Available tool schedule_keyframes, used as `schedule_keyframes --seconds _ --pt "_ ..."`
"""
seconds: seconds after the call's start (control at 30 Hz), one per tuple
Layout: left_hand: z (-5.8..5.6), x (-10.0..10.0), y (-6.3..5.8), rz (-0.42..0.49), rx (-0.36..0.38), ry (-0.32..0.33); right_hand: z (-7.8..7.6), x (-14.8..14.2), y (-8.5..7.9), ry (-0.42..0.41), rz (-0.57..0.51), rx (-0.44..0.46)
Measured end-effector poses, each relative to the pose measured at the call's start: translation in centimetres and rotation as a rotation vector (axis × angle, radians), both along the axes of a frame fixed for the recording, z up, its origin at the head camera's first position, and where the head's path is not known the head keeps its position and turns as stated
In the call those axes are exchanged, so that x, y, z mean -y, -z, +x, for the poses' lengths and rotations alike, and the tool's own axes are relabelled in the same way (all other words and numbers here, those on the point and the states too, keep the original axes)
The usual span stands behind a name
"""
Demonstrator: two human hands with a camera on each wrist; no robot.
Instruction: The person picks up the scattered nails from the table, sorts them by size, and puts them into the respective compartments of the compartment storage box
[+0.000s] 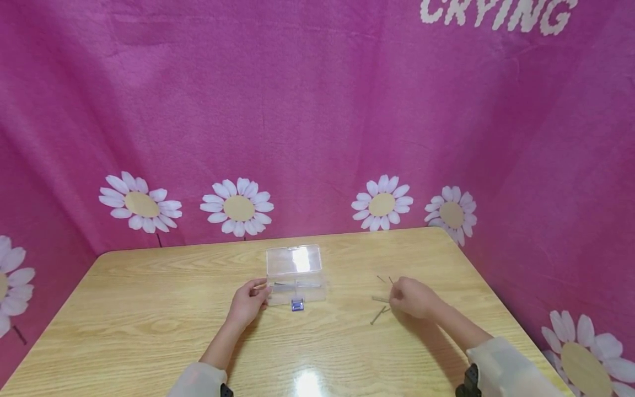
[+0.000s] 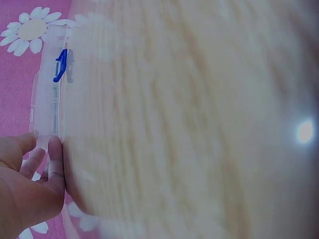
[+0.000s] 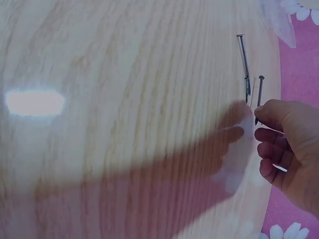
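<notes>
The box point(image 1: 296, 275) is made of glossy plastic, nails point(image 3: 243, 57) of metal, tabletop point(image 1: 173, 309) of shiny wood, curtain point(image 1: 317, 110) of matt cloth.

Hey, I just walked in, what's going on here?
A person's left hand holds the left end of a clear plastic box with a blue latch, its clear lid open. Their right hand is at some thin metal nails on a light wooden table, curled beside one; whether it grips it, I can't tell. Something slim lies inside the box.

Head view: visibility limits
Lettering point(image 1: 502, 15) is cut by the top edge; contents point(image 1: 284, 285) of the clear case point(image 1: 279, 300) are too small to count.
</notes>
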State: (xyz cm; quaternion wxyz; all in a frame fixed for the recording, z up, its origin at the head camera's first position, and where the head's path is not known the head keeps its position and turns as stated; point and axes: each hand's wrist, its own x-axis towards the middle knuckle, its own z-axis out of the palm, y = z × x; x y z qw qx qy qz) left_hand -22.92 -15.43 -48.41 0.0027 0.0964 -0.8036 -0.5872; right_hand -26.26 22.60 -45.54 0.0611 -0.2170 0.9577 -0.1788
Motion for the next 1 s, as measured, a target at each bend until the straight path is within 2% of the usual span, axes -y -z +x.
schedule_keyframes --seconds 0.13,0.37,0.6,1.0 --pt "0.0 0.0 0.0 0.006 -0.002 -0.001 -0.2 0.3 -0.2 0.010 -0.018 -0.003" --pt "0.5 0.1 0.0 0.036 -0.071 0.021 -0.5 1.0 -0.8 -0.007 -0.044 -0.018" --pt "0.0 0.0 0.1 0.036 -0.003 -0.009 -0.7 1.7 -1.3 0.005 -0.061 0.012" --pt "-0.1 0.0 0.2 0.022 -0.011 -0.009 -1.0 3.1 -2.0 -0.010 -0.053 -0.016"
